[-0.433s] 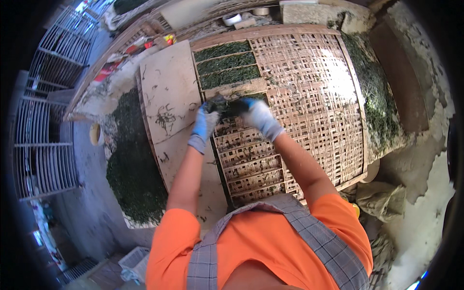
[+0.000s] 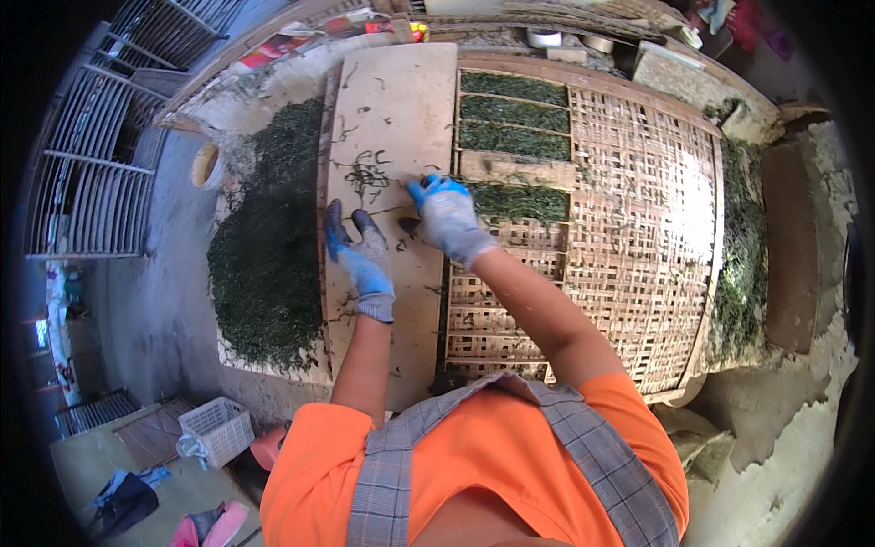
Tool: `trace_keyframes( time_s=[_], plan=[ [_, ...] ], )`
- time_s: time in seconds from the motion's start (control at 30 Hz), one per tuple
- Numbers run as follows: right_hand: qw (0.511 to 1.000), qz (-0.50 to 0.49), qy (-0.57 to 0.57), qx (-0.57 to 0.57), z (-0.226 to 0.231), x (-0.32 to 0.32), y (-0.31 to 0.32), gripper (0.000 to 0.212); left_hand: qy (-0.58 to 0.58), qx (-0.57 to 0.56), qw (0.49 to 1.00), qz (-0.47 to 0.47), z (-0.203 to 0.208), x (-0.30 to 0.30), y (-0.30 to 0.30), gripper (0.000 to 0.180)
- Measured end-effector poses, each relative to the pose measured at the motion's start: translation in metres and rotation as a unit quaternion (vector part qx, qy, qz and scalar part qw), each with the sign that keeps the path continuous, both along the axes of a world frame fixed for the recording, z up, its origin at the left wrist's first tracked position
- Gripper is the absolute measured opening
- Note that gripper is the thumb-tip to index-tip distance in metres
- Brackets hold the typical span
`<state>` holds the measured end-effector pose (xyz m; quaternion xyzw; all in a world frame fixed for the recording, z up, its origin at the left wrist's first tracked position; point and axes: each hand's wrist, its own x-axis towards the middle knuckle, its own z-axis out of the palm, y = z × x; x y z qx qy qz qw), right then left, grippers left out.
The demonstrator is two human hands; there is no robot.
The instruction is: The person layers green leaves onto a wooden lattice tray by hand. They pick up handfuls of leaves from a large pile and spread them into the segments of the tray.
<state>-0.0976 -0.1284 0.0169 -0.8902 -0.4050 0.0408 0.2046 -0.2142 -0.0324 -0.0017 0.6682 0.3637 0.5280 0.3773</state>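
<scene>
My left hand (image 2: 363, 260), in a grey and blue glove, is over the pale board (image 2: 401, 100), its fingers apart and nothing between them. My right hand (image 2: 448, 219), gloved alike, reaches over the board's right edge with bent fingers and the thumb held apart from them. No held thing shows in it. Loose dark green strands (image 2: 367, 173) lie on the board by both hands. Right of it, a woven slatted rack (image 2: 638, 210) carries rectangular patches of shredded green strands (image 2: 524, 202), the nearest beside my right hand. A flat wooden bar (image 2: 519, 170) lies across the rack between patches.
A big heap of dark green strands (image 2: 269, 255) lies left of the board. More strands (image 2: 743, 246) line the rack's right side. Slatted metal racks (image 2: 96, 173) stand at far left, near a round container (image 2: 208, 166). A white crate (image 2: 217, 430) stands at lower left.
Both hands have moved left off the slatted rack. The dark green clump between them is gone from them, and a green patch now shows below the wooden bar. The view has shifted left.
</scene>
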Motion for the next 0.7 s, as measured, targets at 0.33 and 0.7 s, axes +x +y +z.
trace_keyframes(
  time_s=[0.33,0.7],
  plan=[
    [0.934,-0.356,0.004,0.019,0.002,0.081,-0.150,0.014,0.049,-0.070,0.983,0.161,-0.030,-0.150,0.099,0.032],
    [0.986,0.046,-0.147,0.067,-0.019,0.064,-0.143,0.073,0.415,0.328,0.817,-0.229,-0.012,0.071,-0.041,0.050]
  ],
)
